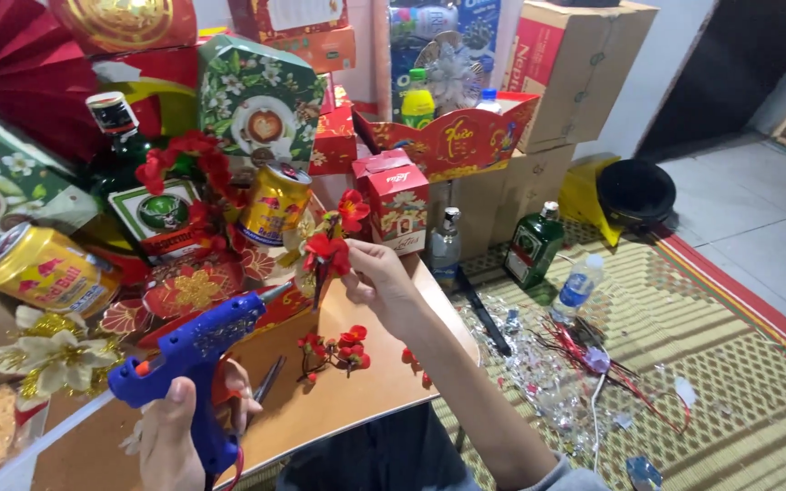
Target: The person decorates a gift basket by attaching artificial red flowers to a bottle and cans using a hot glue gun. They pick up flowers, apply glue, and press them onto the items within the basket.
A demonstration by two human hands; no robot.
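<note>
Glue gun (pixel 195 350) is clamped in my left hand (pixel 179 427), low and left of centre in the head view, blue body, nozzle aimed up and right at the red flower sprig (pixel 329 250). My right hand (pixel 379 277) pinches that sprig's stem, fingers closed tight on it, right at the middle of the frame.

Risk, as I judge it: the nozzle tip sits close to my right fingertips, so a drip of hot glue could land on skin, or on the brown board (pixel 338 400) beneath. The sprig is thin too; it could twist in my pinch and set crooked against the basket's other decorations. Loose red blossoms (pixel 338 347) lie on the board just below my wrist, easy to smear.

Containers now. Left edge, a gold drink can (pixel 43 268) lies tilted, sealed; another gold can (pixel 273 202) leans upper centre, top unopened. A dark green bottle (pixel 129 159) stands capped behind it. Upper centre, a red paper tray (pixel 452 141) holds a yellow-green bottle (pixel 418 100). Right of centre on the mat, a green glass bottle (pixel 532 245) and a small plastic water bottle (pixel 577 286), contents unclear.
</note>
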